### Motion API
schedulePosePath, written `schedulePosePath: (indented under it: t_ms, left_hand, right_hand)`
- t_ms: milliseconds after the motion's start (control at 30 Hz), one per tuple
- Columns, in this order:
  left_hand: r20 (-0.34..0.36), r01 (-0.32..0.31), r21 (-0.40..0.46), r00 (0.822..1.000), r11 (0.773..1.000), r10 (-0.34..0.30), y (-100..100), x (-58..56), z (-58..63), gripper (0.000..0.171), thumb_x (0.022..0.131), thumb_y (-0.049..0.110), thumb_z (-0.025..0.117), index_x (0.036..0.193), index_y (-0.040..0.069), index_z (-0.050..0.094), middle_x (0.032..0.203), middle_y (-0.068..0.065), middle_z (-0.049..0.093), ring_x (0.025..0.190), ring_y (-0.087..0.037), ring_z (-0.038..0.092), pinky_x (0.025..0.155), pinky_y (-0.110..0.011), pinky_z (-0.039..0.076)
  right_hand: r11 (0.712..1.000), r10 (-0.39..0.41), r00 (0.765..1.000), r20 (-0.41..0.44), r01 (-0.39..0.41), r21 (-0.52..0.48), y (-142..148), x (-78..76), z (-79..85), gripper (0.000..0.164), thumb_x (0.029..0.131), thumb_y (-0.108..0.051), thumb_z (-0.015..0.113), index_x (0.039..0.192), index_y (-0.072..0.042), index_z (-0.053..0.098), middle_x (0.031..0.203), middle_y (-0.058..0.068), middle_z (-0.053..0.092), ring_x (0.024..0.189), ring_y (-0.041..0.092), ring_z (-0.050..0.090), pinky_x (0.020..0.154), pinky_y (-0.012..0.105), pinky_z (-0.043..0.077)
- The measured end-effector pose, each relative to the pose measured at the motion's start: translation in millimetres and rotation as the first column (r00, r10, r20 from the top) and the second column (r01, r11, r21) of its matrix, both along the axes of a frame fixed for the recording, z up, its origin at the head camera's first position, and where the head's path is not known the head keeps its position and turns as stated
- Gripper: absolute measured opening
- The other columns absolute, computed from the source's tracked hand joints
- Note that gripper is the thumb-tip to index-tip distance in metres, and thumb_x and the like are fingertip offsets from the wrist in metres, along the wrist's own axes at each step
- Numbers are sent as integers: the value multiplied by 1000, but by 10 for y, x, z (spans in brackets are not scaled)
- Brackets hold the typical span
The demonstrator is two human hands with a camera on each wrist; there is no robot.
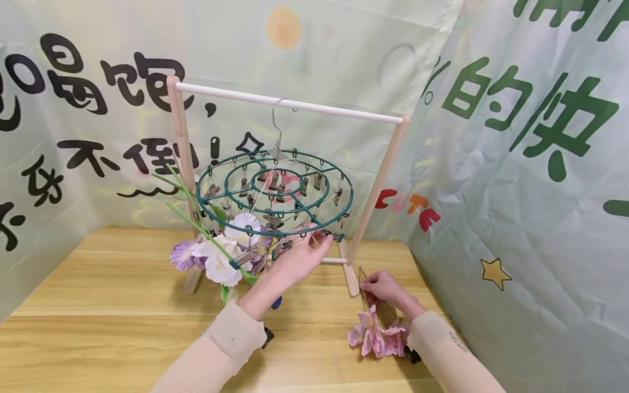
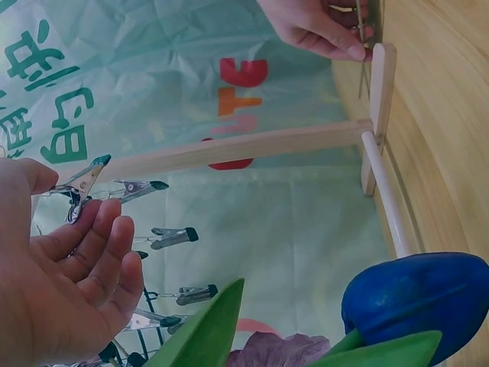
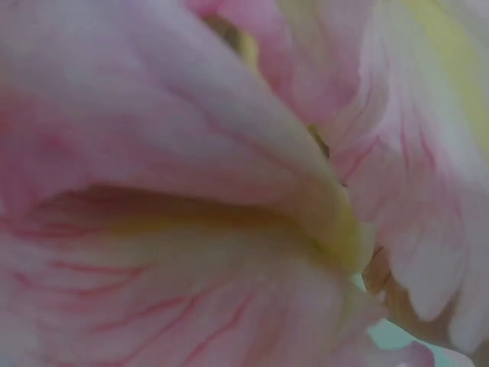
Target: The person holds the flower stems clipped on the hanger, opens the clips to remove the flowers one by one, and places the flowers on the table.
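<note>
A round green clip hanger (image 1: 275, 233) hangs by its metal hook from a white rod (image 1: 339, 109). My left hand (image 1: 302, 259) is at the hanger's near right edge, pinching a metal clip (image 2: 85, 180) with green tips between thumb and forefinger. Nothing shows between the clip's tips. Lower right, my right hand (image 1: 387, 288) holds the thin stems (image 1: 362, 281) of pink artificial flowers (image 1: 374, 335), which hang blossoms down. Pink petals (image 3: 191, 115) fill the right wrist view and hide that hand there. White flowers (image 1: 226, 262) and a purple flower (image 1: 183, 255) hang at the hanger's left.
Two wooden posts (image 1: 378, 185) carry the rod above a wooden table (image 1: 73, 305). A blue tulip (image 2: 416, 306) hangs low, with green leaves (image 2: 202, 329) beside it. Several other clips (image 2: 176, 238) dangle from the rings. Printed cloth (image 1: 521, 229) closes off the back and right.
</note>
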State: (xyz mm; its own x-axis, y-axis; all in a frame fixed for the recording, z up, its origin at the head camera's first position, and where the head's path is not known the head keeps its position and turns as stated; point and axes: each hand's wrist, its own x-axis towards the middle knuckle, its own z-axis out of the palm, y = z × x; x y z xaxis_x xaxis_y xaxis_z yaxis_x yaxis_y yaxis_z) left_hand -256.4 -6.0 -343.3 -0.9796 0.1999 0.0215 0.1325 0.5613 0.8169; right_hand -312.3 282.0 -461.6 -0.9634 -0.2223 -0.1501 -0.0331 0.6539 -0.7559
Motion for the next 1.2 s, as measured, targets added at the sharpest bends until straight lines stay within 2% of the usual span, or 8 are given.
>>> schedulePosePath:
  t_ms: [167,400,600,733,900,1000,1200]
  left_hand:
    - [4,0,-9,1000,1000,0,5,17,4,83,100,74,36,163,20,35,128,-10,66,88,-28,63,66,-37,48]
    - [9,6,0,1000,1000,-6,18,22,11,84,100,73,37,164,19,33,117,-11,68,78,-25,62,58,-36,43]
    - [28,11,2,1000,1000,-11,12,31,28,84,100,73,38,165,19,30,118,-10,66,75,-26,62,55,-36,40]
    - [20,11,4,1000,1000,-11,12,36,20,86,100,75,37,165,19,31,121,-10,67,81,-26,63,60,-36,44]
    - [-20,31,56,999,998,-30,26,41,-21,80,100,75,39,160,23,39,130,-9,62,96,-27,62,75,-39,50]
    - [-33,37,89,999,995,-34,37,53,-40,80,99,77,41,159,24,41,130,-7,60,99,-25,62,78,-40,50]
    - [-111,60,190,993,980,-39,54,86,-69,73,102,67,47,151,13,47,117,-6,58,103,-21,57,77,-36,49]
  right_hand:
    - [998,5,1000,-31,-3,58,-8,-3,-3,19,101,-5,65,89,7,73,61,4,64,51,9,58,51,30,55]
    - [994,-29,998,-53,35,105,-26,5,-2,18,98,-8,70,85,4,73,63,4,66,50,9,56,48,26,52]
    - [994,-52,998,-43,56,97,-18,20,20,19,98,-10,71,84,3,72,65,6,67,50,11,58,50,27,54]
    - [996,-68,997,-29,70,59,4,29,37,20,99,-11,69,87,5,71,67,8,67,52,12,59,51,28,55]
    - [998,-57,998,-28,56,-5,23,78,135,21,100,-9,65,96,11,70,72,14,69,56,15,64,55,34,59]
    - [998,-53,998,-33,52,-39,29,116,232,25,102,-11,65,105,13,69,80,18,71,59,18,65,59,37,60]
    - [996,-44,996,-73,37,-87,38,182,444,31,103,-13,63,116,15,66,96,23,73,72,24,69,69,44,63]
